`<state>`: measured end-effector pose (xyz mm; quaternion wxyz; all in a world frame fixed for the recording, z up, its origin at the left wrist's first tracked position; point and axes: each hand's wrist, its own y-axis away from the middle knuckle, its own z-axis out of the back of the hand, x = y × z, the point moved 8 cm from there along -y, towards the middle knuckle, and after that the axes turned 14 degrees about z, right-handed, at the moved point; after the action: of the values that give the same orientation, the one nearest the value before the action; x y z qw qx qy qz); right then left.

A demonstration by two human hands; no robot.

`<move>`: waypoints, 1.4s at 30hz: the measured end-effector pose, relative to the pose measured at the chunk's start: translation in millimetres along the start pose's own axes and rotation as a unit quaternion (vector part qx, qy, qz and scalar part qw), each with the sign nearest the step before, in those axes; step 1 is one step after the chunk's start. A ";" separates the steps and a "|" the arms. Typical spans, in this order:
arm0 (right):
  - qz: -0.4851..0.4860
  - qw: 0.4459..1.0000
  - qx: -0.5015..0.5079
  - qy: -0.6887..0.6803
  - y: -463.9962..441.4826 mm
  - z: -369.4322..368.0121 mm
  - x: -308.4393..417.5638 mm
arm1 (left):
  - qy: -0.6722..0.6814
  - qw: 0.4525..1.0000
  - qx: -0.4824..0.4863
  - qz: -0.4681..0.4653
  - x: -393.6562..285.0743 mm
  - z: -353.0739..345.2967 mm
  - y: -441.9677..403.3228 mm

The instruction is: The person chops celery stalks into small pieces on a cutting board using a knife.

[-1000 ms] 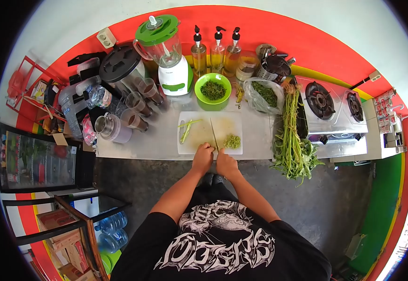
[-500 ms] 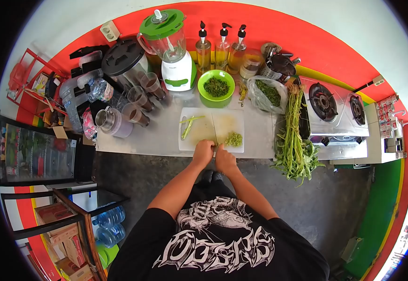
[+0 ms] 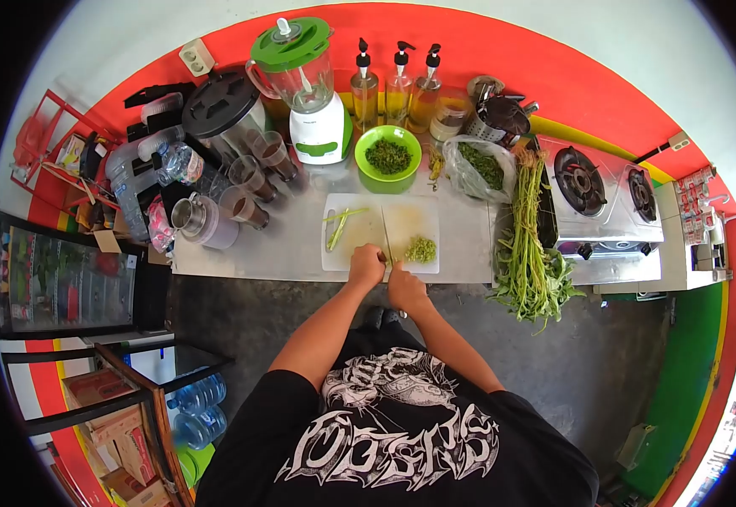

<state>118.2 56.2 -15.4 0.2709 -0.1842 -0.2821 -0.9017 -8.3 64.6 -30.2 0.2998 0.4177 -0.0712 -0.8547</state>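
Note:
My right hand [image 3: 407,289] is closed around the handle of a knife [image 3: 387,237]. Its thin blade points away from me across a white cutting board [image 3: 348,264]. On the left of the blade, my left hand [image 3: 368,265] is curled at the board's near edge, close to the knife; whatever its fingers pinch is hidden. To the right of the blade lies a small heap of chopped green stems [image 3: 420,249]. A few longer green stalks [image 3: 339,228] rest on the board's left part.
Behind the board stand a green bowl of chopped greens [image 3: 387,182], a blender [image 3: 316,127] and pump bottles [image 3: 365,95]. Rightward are a plastic bag of greens [image 3: 479,169], a bundle of leafy stalks [image 3: 524,241] and a gas stove [image 3: 613,221]. Cups [image 3: 244,209] stand left.
My left hand has shifted slightly away from me and to the left. The knife blade has tilted a little, its tip moving left. The stalks and chopped heap look much the same.

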 end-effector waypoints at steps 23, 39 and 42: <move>0.016 1.000 -0.004 0.003 -4.1 -5.4 -0.3 | -0.094 0.989 -0.033 0.105 -2.1 20.0 11.7; 0.032 0.999 0.014 0.003 -3.9 -5.8 3.2 | -0.025 0.994 -0.076 -0.080 -9.3 8.0 33.8; 0.034 0.999 0.007 -0.001 -4.8 -2.3 3.9 | -0.043 0.992 -0.066 -0.100 -7.5 4.8 39.3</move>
<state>111.9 56.7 -17.2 0.3026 -0.1927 -0.2827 -0.8896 9.3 36.4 -7.5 0.2366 0.3646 0.0147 -0.9005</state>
